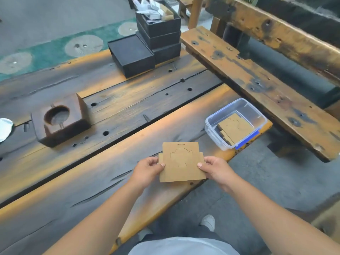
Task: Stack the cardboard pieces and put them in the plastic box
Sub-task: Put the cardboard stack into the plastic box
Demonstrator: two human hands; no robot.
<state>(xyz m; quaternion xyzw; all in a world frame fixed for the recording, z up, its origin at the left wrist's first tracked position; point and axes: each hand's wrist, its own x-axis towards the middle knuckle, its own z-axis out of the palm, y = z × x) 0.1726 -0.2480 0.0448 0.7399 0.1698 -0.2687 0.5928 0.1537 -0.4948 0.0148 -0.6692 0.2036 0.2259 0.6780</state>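
Note:
I hold a small stack of brown cardboard pieces (181,162) with die-cut curved lines, level above the near edge of the wooden table. My left hand (149,169) pinches its left side and my right hand (214,169) pinches its right side, thumbs on top. To the right, at the table's corner, stands a clear plastic box (215,134) with blue clips. More cardboard pieces (234,128) lie flat inside it.
A dark wooden block (60,120) with a round recess sits at the left of the table (110,144). Black trays (132,56) are stacked at the back, the tallest stack holding scraps. A worn wooden bench (257,85) runs along the right. A white object (4,128) lies at the left edge.

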